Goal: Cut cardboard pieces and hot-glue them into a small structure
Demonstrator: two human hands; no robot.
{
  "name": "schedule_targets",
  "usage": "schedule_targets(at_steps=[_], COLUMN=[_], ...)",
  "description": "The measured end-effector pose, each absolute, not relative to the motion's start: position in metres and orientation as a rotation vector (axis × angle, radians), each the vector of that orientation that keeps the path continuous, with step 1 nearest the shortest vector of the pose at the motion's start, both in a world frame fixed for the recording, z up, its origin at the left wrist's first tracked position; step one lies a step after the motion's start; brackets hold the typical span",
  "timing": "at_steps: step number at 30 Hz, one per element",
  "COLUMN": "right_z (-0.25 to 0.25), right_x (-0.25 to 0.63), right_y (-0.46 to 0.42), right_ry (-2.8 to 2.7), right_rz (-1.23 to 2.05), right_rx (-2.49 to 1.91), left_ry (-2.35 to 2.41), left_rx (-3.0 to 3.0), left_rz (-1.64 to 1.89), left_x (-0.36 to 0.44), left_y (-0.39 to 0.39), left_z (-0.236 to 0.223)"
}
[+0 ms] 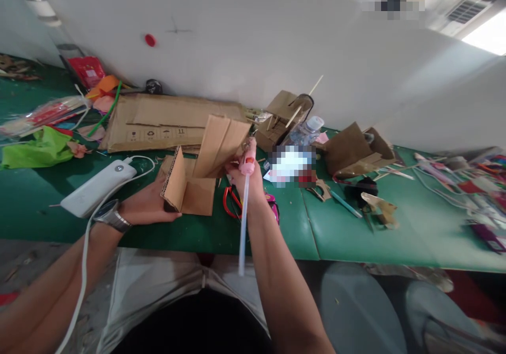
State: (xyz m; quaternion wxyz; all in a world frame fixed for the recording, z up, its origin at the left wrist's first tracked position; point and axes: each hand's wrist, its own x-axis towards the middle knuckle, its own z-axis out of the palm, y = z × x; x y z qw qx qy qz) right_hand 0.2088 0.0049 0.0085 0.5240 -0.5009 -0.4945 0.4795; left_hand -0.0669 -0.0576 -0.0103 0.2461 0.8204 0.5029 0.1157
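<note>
Right hand (248,177): fingers are closing tight around a pink glue gun (249,163), the clear glue stick (242,222) trailing down out of its back toward the person's lap. The nozzle is pointing up and touching, or nearly touching, the edge of the upper flap of the cardboard piece (205,166); actual contact cannot be told.

Left hand (148,206): fingers are curling under and behind the lower left corner of the cardboard piece, thumb along its bottom edge, holding it propped just above the worktop (356,238). A wristwatch (113,217) is sitting on that wrist.

Handling, as a judgement: the cardboard piece is corrugated, so light and fairly stiff across the flutes, but it is folding readily along its creases and the flaps are standing free. Gripping is likely best low down, near a fold, where the panels brace each other; pinching a flap's open edge would likely bend or crush it. The surface looks dry and matte, not slippery.

Around the cardboard piece: red-handled scissors (231,201) are lying just right of it beneath the right hand; a white power bank (98,188) with cable is lying to its left; a flattened carton (158,122) is lying behind it, against the wall.
</note>
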Motion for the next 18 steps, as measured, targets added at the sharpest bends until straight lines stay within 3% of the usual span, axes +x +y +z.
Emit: schedule_targets(at_steps=[5,18], right_z=[-0.003,0.001], right_x=[0.195,0.188], right_y=[-0.011,-0.031], right_ry=[-1.260,-1.281], right_rz=[1.020,1.046], right_rx=[-1.267,-1.242], left_ry=[1.375,1.361], left_rx=[2.265,2.253], left_rz=[0.256,0.299], left_x=[-0.064,-0.065], left_y=[-0.058,-0.058], left_z=[-0.007,-0.010])
